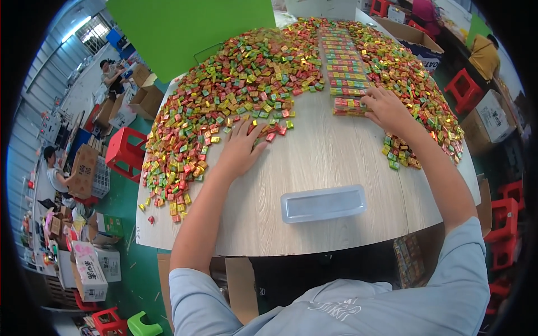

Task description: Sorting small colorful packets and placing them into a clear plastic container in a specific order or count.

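Many small foil-wrapped candies (246, 73) in red, green, yellow and orange lie heaped over the far half of the table. At the heap's near edge, my left hand (245, 147) lies with fingers spread, touching loose candies and holding none. A column of neatly lined-up candy rows (343, 61) runs away from me through the heap. My right hand (389, 112) has its thumb and fingers around the right end of the nearest candy row (347, 106); its far fingertips are partly hidden. Closer to me stands an unfilled translucent plastic box (323, 204), a shallow rectangle.
A pale wood-grain table (252, 224) has a curved near edge. Behind the left heap rises a green board (190, 33). Red stools (128, 154) and cardboard boxes (87, 162) stand around on the green floor. Other people (112, 75) sit at work left and right.
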Tool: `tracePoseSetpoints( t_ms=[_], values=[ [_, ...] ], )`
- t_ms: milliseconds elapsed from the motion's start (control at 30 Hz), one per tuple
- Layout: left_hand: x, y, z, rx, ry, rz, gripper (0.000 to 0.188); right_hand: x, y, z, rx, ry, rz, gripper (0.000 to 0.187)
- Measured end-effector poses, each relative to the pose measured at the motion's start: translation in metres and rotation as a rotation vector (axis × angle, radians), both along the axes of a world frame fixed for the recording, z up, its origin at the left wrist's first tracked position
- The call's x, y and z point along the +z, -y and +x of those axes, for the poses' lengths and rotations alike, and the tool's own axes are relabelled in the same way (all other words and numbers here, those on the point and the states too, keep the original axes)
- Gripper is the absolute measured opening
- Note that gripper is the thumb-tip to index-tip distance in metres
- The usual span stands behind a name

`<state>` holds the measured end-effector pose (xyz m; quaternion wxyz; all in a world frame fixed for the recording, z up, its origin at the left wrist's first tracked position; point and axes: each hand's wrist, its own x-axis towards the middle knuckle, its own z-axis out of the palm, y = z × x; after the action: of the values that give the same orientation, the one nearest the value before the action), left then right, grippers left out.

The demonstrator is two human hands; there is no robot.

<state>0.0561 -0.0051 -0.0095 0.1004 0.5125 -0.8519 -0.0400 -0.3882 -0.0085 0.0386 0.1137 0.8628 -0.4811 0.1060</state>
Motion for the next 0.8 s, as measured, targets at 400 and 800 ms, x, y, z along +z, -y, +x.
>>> tracePoseSetpoints(
  t_ms=[400,800],
  values=[
    [0.015,-0.04,0.002,-0.199,0.068,-0.076,0.062,-0.02,0.007,0.142,0.299,0.147,0.129,0.031],
    [0.027,-0.039,0.032,-0.108,0.062,-0.127,0.055,-0.036,0.031,0.158,0.188,0.365,0.357,0.025]
  ],
)
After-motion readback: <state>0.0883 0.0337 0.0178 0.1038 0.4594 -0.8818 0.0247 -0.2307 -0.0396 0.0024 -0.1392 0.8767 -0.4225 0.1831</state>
